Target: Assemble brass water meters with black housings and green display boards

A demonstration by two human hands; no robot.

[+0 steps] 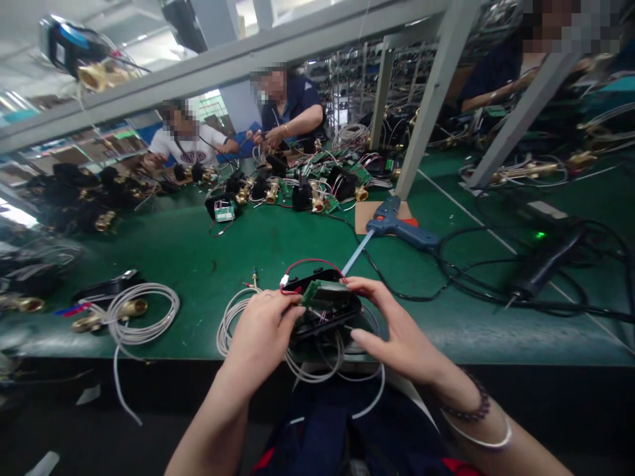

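A green circuit board [325, 295] is tilted up over an opened black plastic housing [327, 324] near the table's front edge. My left hand [265, 327] is closed at the board's left end, thumb and fingers together there. At the right end, the index finger of my right hand [397, 334] touches the board, while its thumb stands apart beside the housing. A red wire with a white connector [284, 280] loops above the board. Coiled grey cable [231, 324] lies around and under the housing, partly hidden by my hands.
A blue glue gun [404, 231] lies beyond my right hand, with a black-handled corded tool [546, 261] farther right. A cable coil [143, 314] with brass fittings lies left. Housings and brass parts [272, 188] crowd the back, under a metal frame [431, 99]. Co-workers sit opposite.
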